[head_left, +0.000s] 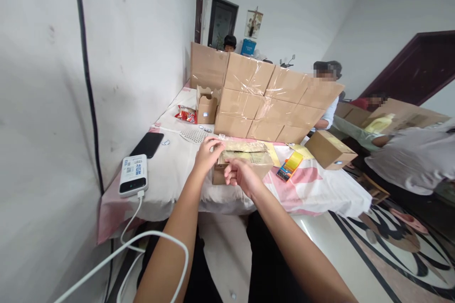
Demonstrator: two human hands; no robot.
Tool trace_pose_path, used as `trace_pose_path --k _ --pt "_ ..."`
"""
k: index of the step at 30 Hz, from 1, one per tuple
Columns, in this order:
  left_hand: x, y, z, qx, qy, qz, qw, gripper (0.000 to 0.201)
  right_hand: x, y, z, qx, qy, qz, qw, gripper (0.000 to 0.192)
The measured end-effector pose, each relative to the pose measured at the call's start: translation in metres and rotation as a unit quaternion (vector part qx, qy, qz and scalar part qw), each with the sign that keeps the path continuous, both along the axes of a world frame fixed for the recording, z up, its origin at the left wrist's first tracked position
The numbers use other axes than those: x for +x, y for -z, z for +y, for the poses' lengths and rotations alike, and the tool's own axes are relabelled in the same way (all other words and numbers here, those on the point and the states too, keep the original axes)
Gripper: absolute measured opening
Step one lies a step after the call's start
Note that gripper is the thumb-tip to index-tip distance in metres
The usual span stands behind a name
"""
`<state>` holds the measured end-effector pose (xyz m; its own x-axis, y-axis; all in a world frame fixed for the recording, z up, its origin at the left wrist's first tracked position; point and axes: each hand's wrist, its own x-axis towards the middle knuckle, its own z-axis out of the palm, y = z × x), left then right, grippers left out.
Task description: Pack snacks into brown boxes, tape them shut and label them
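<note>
A small cardboard box [263, 173] stands on the cloth-covered table in front of me, its top partly covered with yellowish tape. My left hand [209, 155] is at the box's upper left edge, thumb and fingers apart. At the front upper edge is my right hand [243, 175], its fingers loosely bent and slightly spread, with nothing visible in them. Whether those fingertips press on the cardboard I cannot tell. Just right of the box lies an orange and blue tape dispenser [289, 166] with a yellow roll.
Behind the box rises a wall of stacked, film-wrapped cartons [265, 97]. Another closed box [331, 150] sits at the right. On the left are a power bank [133, 175] with a white cable, a black phone [151, 145], a red packet [186, 113] and an open carton [207, 106]. Other people work beyond.
</note>
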<state>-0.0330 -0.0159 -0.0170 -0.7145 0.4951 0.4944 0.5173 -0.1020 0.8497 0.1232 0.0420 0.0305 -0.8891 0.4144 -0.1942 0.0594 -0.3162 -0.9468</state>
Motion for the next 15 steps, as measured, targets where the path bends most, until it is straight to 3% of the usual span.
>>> trace_pose_path --k 2,5,8,10,12,15 --pt "0.0 -0.001 0.002 -0.003 0.001 -0.008 1.0 0.019 0.012 0.023 -0.004 -0.05 -0.033 -0.015 0.998 0.028" --pt "0.0 -0.003 0.001 -0.013 0.006 -0.011 1.0 0.02 0.039 0.072 -0.007 -0.14 -0.067 -0.083 0.984 0.026" --pt "0.001 -0.007 -0.007 -0.06 0.02 0.023 0.998 0.028 0.061 0.113 -0.004 -0.146 -0.051 -0.145 0.977 0.029" --pt "0.004 -0.012 -0.016 -0.121 0.02 0.069 0.99 0.041 0.069 0.124 0.002 -0.12 -0.055 -0.144 0.981 0.031" --pt "0.01 -0.02 -0.024 -0.18 0.007 0.125 0.976 0.049 0.073 0.123 0.009 -0.092 -0.058 -0.114 0.988 0.031" --pt "0.024 -0.033 -0.032 -0.238 -0.01 0.208 0.949 0.037 0.081 0.111 0.024 -0.042 -0.017 -0.057 0.997 0.031"
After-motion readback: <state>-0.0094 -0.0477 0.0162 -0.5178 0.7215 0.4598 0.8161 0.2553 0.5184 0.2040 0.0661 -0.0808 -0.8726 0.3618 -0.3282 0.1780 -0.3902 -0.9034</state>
